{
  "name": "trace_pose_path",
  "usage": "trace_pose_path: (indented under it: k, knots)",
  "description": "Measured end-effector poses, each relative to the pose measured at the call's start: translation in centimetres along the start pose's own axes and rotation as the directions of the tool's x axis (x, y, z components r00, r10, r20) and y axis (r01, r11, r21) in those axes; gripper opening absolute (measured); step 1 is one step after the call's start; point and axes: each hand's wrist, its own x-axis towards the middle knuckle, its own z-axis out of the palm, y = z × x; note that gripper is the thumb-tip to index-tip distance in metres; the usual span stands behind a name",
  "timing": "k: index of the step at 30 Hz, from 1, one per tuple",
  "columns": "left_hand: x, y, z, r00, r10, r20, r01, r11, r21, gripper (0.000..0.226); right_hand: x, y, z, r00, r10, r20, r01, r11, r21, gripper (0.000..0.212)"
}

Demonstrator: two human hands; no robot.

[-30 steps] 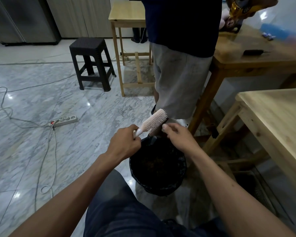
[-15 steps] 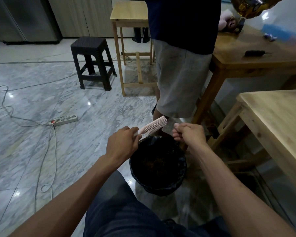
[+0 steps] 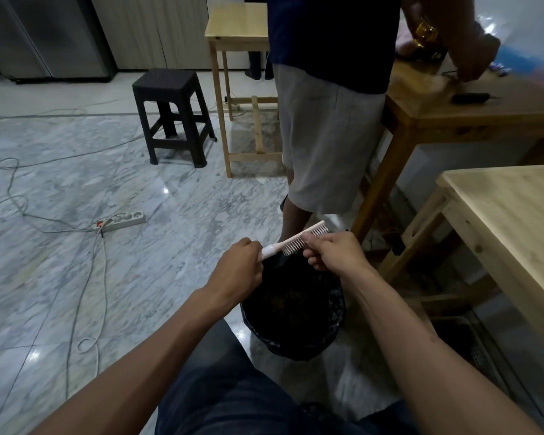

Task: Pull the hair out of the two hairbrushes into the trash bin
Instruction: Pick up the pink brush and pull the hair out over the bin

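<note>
A pale pink hairbrush [image 3: 296, 241] is held side-on over the black trash bin [image 3: 292, 343], its bristles pointing down. My left hand [image 3: 237, 268] grips its handle. My right hand [image 3: 333, 251] is at the bristles near the brush's middle, fingers pinched there; whether hair is between them is too small to tell. The bin stands on the floor between my knees, lined with a black bag and holding dark clumps. No second hairbrush is in view.
A person in grey shorts [image 3: 324, 136] stands just beyond the bin. Wooden tables are at right [image 3: 515, 221] and behind [image 3: 453, 111]. A black stool [image 3: 173, 114], a tall wooden stool [image 3: 236, 26], a power strip [image 3: 123, 219] and cables lie on the marble floor.
The brush has turned from bristles-up to side-on with bristles down. My right hand pulled away to the right, then came back onto the bristles.
</note>
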Motion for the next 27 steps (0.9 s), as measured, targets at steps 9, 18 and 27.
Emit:
trace_pose_path:
  k: [9, 18, 27]
  knots:
    - [0.3, -0.9, 0.0, 0.992, -0.119, -0.042, 0.125, 0.975, 0.185, 0.024, 0.6, -0.1, -1.7, 0.996, -0.033, -0.078, 0.024, 0.992, -0.124, 0.026]
    - [0.1, -0.3, 0.0, 0.975, -0.181, 0.128, 0.197, 0.972, -0.13, 0.012, 1.2, 1.1, -0.4, 0.987, 0.074, 0.142, -0.056, 0.991, -0.124, 0.052]
    - [0.0, 0.1, 0.0, 0.983, -0.158, 0.097, 0.175, 0.965, -0.194, 0.012, 0.6, 1.2, -1.3, 0.993, 0.0, 0.115, -0.017, 0.989, 0.15, 0.008]
